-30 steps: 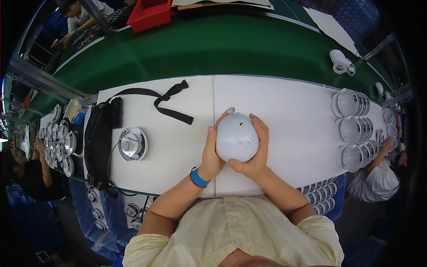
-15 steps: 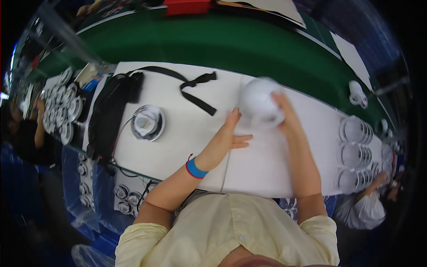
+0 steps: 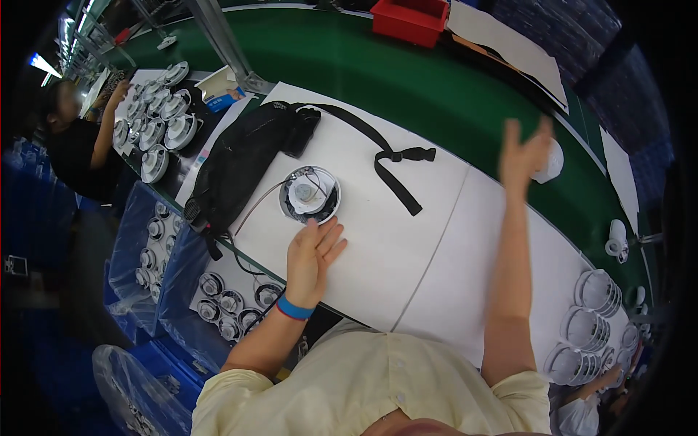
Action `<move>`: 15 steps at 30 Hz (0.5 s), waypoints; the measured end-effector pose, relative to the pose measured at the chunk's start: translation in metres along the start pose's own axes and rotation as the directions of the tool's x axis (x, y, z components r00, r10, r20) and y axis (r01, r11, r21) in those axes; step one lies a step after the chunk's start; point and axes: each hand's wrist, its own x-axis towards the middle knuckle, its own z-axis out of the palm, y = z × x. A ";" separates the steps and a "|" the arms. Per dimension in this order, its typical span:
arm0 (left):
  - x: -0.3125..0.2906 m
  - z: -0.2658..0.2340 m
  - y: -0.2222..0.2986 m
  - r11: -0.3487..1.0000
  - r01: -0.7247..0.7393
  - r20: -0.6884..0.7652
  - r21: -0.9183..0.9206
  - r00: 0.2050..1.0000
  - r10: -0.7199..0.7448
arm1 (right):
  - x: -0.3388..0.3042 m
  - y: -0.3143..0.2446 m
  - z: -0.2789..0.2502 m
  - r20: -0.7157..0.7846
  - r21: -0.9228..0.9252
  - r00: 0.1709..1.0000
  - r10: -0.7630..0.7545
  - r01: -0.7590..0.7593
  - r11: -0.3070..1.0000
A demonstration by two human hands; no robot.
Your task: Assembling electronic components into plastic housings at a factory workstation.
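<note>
A round white unit, which looks like a ceiling speaker with its back facing up, lies on the white-covered table. A thin reddish wire runs from it toward the table's near edge. At its near rim is my left hand, fingers stretched out and not wrapped around it; I cannot tell whether they touch the rim. My right hand reaches out over the green conveyor belt, somewhat blurred, with its fingers spread. Just behind that hand sits a white rounded piece, partly hidden by it.
A black bag with a strap lies left of the unit. Stacked clear-white covers stand at right. Blue lined crates with similar units are at lower left. A red bin sits beyond the belt. A co-worker works far left.
The white rounded piece went from my right hand over the table to the belt, and that hand opened. My left hand moved left to the round unit. The whole view has turned.
</note>
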 end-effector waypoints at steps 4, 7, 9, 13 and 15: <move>0.016 -0.004 0.004 0.993 -0.049 -0.041 0.104 0.998 0.053 | -0.080 -0.128 -0.008 0.489 0.517 0.744 -0.456 0.175 0.838; 0.024 -0.006 0.016 0.920 -0.044 0.124 0.390 0.992 -0.006 | -0.100 -0.143 0.007 0.707 0.614 0.603 -0.370 -0.263 0.744; 0.036 -0.024 0.025 0.843 -0.061 0.245 0.535 0.966 -0.085 | -0.097 -0.132 0.012 0.838 0.538 0.469 -0.279 -0.624 0.567; 0.043 -0.002 0.031 0.653 -0.212 0.472 0.727 0.845 -0.251 | -0.086 -0.102 -0.016 0.922 0.161 -0.086 -0.379 -0.803 0.575; 0.051 0.015 0.017 0.629 -0.200 0.449 0.751 0.853 -0.265 | -0.093 -0.079 -0.038 0.870 0.055 -0.269 -0.413 -0.780 0.623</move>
